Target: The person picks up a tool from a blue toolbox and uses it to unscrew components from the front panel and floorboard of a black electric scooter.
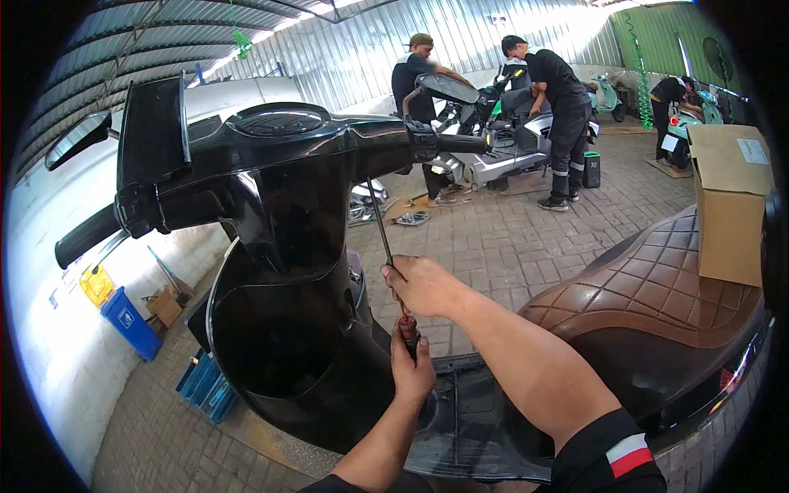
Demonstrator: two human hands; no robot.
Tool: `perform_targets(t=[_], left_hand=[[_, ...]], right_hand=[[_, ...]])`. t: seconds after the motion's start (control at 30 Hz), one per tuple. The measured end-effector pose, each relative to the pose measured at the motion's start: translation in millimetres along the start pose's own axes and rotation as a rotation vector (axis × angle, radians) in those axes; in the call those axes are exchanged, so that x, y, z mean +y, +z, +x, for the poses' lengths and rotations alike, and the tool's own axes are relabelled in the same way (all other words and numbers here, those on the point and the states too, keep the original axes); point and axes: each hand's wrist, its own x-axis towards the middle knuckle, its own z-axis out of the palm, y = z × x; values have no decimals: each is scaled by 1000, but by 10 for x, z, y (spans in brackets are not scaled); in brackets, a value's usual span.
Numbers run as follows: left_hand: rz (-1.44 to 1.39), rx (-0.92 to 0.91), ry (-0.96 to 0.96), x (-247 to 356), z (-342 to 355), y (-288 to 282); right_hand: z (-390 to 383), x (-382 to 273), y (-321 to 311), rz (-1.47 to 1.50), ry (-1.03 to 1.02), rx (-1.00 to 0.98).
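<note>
A long screwdriver (380, 220) angles up to the underside of the black scooter's handlebar housing (345, 152). My left hand (411, 370) is closed around its red and black handle below. My right hand (415, 283) grips the metal shaft higher up, its fingers wrapped round it. The scooter's dark front panel (275, 353) stands just left of both hands. The place where the tip meets the housing is too small to make out.
A brown quilted seat (625, 296) holds a cardboard box (727, 230) at right. Blue crates (205, 386) and a blue bin (131, 320) are at left. Co-workers (559, 107) (419, 74) work at another scooter behind; another person (666, 115) is farther back.
</note>
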Motion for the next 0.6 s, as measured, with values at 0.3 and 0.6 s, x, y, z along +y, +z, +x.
perform_targets(t=[0.3, 0.6], left_hand=[[-27, -28, -15, -12, -1, -41], [8, -9, -7, -60, 2, -4]], right_hand=[[-6, -13, -4, 60, 61, -19], [-10, 15, 34, 44, 22, 33]])
